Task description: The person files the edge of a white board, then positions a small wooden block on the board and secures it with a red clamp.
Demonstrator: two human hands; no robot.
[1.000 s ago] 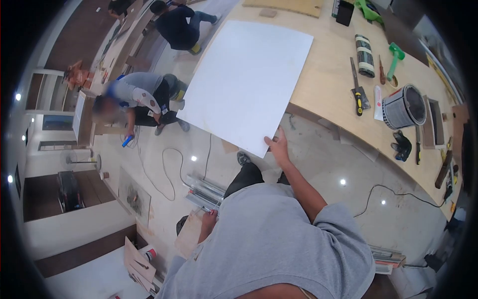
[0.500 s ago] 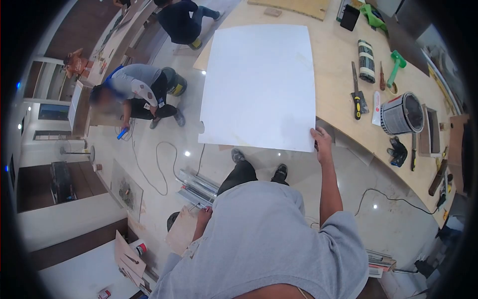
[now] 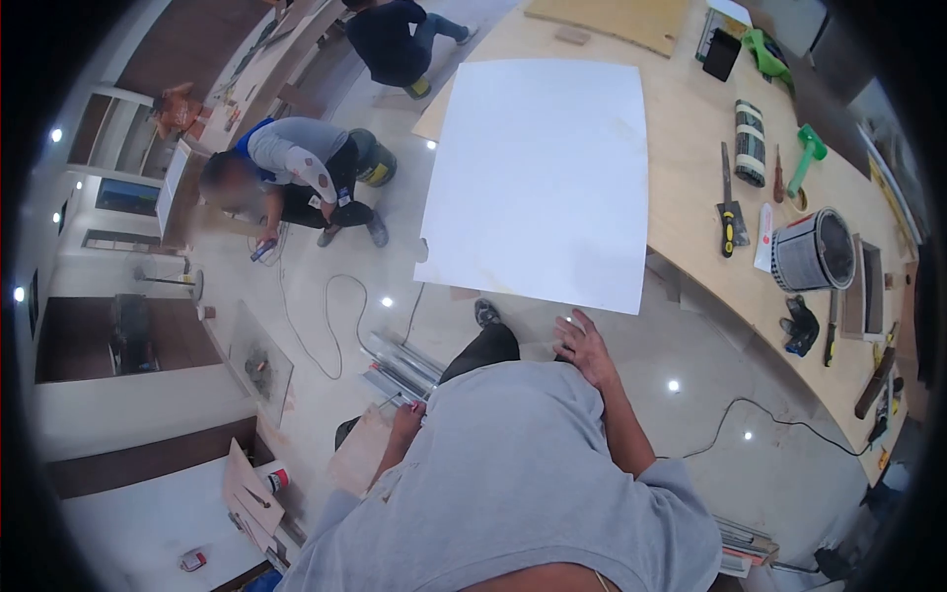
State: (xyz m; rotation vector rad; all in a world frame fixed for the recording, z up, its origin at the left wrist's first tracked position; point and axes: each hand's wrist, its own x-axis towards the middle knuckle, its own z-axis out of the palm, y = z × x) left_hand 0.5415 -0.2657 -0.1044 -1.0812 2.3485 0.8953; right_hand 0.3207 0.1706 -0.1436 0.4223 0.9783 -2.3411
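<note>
A large white sheet [image 3: 538, 183] lies on the wooden worktable, its near end jutting past the table's edge and a small notch in its left side. Just below the sheet's near edge is my right hand [image 3: 587, 352], fingers spread, holding nothing and apart from the sheet. Low on my left side, my left hand [image 3: 406, 422] is closed around something mostly hidden; a thin metal shaft shows beside it. Beneath that hand are a pinkish board [image 3: 361, 446] and a bundle of metal lengths [image 3: 406, 367] on the floor.
The worktable [image 3: 691, 212] carries a paint can [image 3: 812, 250], a green mallet [image 3: 809, 158], a yellow-and-black-handled tool [image 3: 728, 229], a black glove [image 3: 799, 326] and a phone [image 3: 722, 55]. A crouching person [image 3: 301, 158] works at left near a bucket [image 3: 373, 158]. A cable [image 3: 335, 321] crosses the floor.
My right hand has let go of the sheet's near right corner and moved left and down, fingers spreading. My left hand stays low at my side. The whole view has shifted slightly.
</note>
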